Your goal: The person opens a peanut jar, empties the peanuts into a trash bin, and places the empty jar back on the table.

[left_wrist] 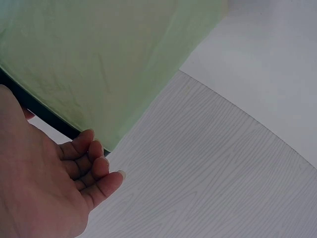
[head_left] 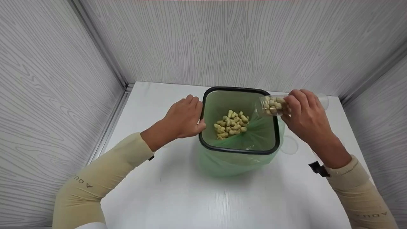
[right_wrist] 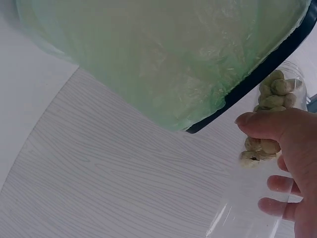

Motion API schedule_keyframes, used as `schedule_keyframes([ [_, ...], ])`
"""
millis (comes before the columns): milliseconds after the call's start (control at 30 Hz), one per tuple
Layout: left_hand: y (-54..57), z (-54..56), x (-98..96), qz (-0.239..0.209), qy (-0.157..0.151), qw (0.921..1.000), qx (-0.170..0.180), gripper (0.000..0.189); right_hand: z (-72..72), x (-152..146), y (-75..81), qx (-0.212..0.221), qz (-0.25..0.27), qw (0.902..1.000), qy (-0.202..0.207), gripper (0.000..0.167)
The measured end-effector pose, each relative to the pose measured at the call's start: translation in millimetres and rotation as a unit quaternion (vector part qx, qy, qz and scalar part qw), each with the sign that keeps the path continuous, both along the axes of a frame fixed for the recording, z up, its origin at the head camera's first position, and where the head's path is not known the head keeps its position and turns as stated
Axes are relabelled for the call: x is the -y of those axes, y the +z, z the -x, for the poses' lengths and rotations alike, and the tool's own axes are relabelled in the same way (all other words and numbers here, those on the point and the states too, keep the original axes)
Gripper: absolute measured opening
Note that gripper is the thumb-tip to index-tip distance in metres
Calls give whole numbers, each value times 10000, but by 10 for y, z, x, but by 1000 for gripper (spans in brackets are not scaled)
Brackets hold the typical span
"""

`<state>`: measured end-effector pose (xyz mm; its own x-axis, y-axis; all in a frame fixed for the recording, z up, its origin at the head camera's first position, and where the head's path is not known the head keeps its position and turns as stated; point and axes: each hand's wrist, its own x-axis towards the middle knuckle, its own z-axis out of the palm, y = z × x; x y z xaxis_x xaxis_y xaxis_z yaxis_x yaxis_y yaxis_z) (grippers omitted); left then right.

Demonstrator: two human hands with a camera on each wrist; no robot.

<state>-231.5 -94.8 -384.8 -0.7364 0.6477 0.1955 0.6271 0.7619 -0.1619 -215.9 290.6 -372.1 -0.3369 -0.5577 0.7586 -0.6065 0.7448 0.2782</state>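
A trash bin (head_left: pixel 208 147) with a black rim and a green bag liner (head_left: pixel 227 165) stands on the white table. Unshelled peanuts (head_left: pixel 233 124) lie in a heap inside it. My left hand (head_left: pixel 186 117) holds the bin's left rim, fingers curled at the edge in the left wrist view. In my right hand (head_left: pixel 305 117) is a clear plastic jar (right_wrist: pixel 247 203), gripped around its body. The jar lies nearly sideways, its mouth over the bin's right rim. More peanuts (right_wrist: pixel 272 101) sit in the jar near its mouth. Nothing is seen falling.
On the table (head_left: pixel 152 197), right of the bin, lies a clear round lid (head_left: pixel 289 144). Behind it rises a wood-grain panel (head_left: pixel 190 41), with similar panels at the left (head_left: pixel 41 95) and right (head_left: pixel 391 105).
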Motion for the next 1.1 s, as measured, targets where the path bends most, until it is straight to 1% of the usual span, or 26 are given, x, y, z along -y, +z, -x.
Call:
schedule_keyframes([
  [167, -5, -3, 1, -23, -54, 9999, -98, 36, -1, 15, -26, -269, 422, 9987, 9, 58],
  [300, 0, 0, -1, 20, -54, 9999, -107, 37, -2, 17, -20, -358, 435, 9984, -14, 61],
  [367, 1, 1, -1, 31, -25, 10000, -60, 38, 0, 14, -10, -334, 316, 9989, -89, 57],
  [500, 3, 0, -5, 58, 24, 10000, 23, 40, -2, 3, 8, -154, -28, 9993, -340, 50],
  [533, 3, -2, -6, 61, 32, 10000, 36, 40, -5, -1, 9, -84, -103, 9992, -388, 51],
  [733, 0, -13, -5, 38, 35, 10000, 40, 40, -12, -32, 5, 344, -505, 9966, -552, 72],
  [767, -3, -14, -4, 21, 30, 10000, 43, 39, -11, -36, 4, 390, -544, 9961, -572, 72],
  [867, -9, -13, 0, -20, 12, 10000, 70, 37, -3, -39, 6, 436, -561, 9955, -620, 63],
  [967, -10, -14, 6, -64, -3, 9999, 93, 36, 4, -30, 13, 387, -563, 9954, -677, 53],
  [1100, -14, -15, 10, -100, -50, 9999, 20, 35, 3, -12, 29, 302, -622, 9947, -758, 45],
])
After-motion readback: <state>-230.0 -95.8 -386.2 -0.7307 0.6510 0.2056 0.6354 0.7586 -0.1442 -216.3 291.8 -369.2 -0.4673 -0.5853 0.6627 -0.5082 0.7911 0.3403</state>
